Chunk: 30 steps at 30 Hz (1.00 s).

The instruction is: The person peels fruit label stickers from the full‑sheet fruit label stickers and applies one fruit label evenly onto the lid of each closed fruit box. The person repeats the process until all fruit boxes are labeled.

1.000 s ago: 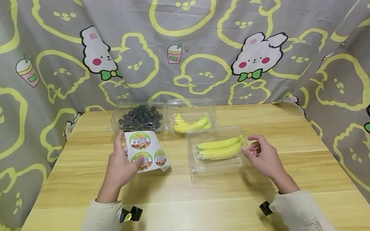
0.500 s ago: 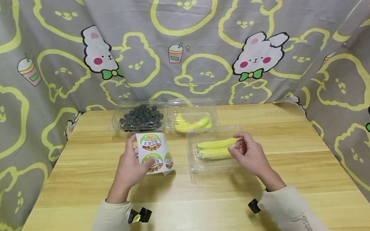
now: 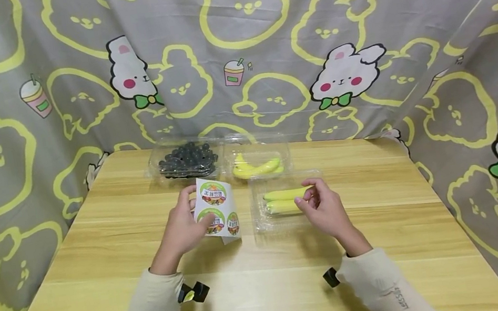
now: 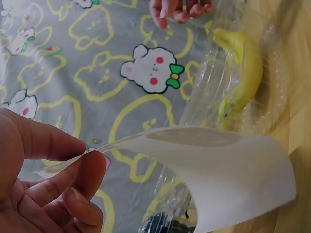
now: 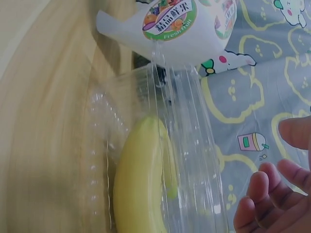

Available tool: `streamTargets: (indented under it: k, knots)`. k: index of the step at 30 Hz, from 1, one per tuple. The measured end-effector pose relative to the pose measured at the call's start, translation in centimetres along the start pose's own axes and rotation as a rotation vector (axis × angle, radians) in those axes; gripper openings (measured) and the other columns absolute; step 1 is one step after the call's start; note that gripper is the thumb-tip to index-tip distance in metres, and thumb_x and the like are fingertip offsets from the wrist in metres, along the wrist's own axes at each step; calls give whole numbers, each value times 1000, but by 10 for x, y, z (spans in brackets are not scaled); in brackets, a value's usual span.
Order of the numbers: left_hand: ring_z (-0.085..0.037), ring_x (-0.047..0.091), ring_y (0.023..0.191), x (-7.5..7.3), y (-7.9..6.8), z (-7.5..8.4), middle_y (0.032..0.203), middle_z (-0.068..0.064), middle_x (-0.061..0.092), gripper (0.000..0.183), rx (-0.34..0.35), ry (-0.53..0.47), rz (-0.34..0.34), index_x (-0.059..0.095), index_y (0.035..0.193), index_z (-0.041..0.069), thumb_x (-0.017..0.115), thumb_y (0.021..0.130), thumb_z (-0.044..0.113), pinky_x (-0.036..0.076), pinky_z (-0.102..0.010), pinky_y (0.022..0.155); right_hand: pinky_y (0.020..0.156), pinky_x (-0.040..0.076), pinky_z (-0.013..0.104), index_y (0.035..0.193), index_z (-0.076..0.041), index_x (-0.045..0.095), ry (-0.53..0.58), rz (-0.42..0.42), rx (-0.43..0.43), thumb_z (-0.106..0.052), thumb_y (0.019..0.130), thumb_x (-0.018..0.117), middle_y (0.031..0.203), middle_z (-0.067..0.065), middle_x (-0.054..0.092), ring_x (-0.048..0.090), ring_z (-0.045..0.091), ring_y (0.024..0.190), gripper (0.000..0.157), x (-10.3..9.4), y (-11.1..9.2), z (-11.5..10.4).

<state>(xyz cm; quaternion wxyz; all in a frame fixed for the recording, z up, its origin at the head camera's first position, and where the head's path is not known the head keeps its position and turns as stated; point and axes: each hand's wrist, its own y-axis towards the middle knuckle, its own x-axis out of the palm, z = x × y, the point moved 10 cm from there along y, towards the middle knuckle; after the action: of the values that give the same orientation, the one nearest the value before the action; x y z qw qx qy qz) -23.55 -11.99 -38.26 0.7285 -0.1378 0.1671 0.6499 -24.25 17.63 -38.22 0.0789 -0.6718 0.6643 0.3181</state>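
My left hand (image 3: pixel 182 229) pinches a white sheet of round fruit stickers (image 3: pixel 213 193) between thumb and fingers. In the left wrist view the back of the sheet (image 4: pixel 233 174) curves away from the fingertips. Below and between the hands sits a clear plastic clamshell box (image 3: pixel 261 225) with yellow bananas (image 3: pixel 281 207) inside. Over this box's right side hovers my right hand (image 3: pixel 327 212), fingers loosely bent with nothing between them; it hides the bananas' right ends. The right wrist view shows printed stickers (image 5: pixel 170 19) beyond the box.
Two more clear boxes stand at the back of the wooden table (image 3: pixel 377 185): one with dark grapes (image 3: pixel 188 159), the other with bananas (image 3: pixel 258 169). A patterned grey curtain (image 3: pixel 192 25) encloses the back and sides.
My left hand has moved right and slightly nearer with the sticker sheet. My right hand has shifted left, from the box's right edge to over the bananas. The boxes stay put.
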Motion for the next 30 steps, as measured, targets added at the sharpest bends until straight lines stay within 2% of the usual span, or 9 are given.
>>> streamTargets:
  k: [6, 12, 22, 30]
  knots:
    - [-22, 68, 71, 4, 0, 3, 112, -21, 65, 60, 41, 55, 14, 37, 137, 2, 64, 83, -1, 55, -31, 60, 55, 42, 24, 118, -2, 54, 6, -25, -29, -9, 89, 70, 82, 4, 57, 49, 15, 63, 34, 11, 2, -6]
    - [-19, 64, 67, 6, 1, 7, 97, -16, 67, 43, 69, 130, 30, 49, 125, 2, 63, 84, 1, 53, -32, 57, 55, 43, 25, 118, -1, 55, 21, -47, -52, -9, 89, 69, 82, 4, 57, 49, 15, 63, 33, 21, 4, -14]
    - [-20, 64, 67, 9, 2, 9, 90, -15, 67, 29, 86, 130, 52, 57, 117, 2, 57, 87, 2, 53, -32, 56, 56, 45, 25, 112, -1, 59, 34, -35, -80, -6, 88, 70, 81, 3, 57, 52, 14, 65, 28, 33, 9, -24]
    - [-20, 63, 66, 11, 4, 10, 87, -14, 68, 27, 88, 127, 76, 58, 116, 1, 55, 90, 5, 52, -33, 57, 59, 51, 27, 107, -1, 61, 17, -15, -150, -7, 86, 72, 88, 7, 61, 58, 14, 68, 25, 43, 14, -33]
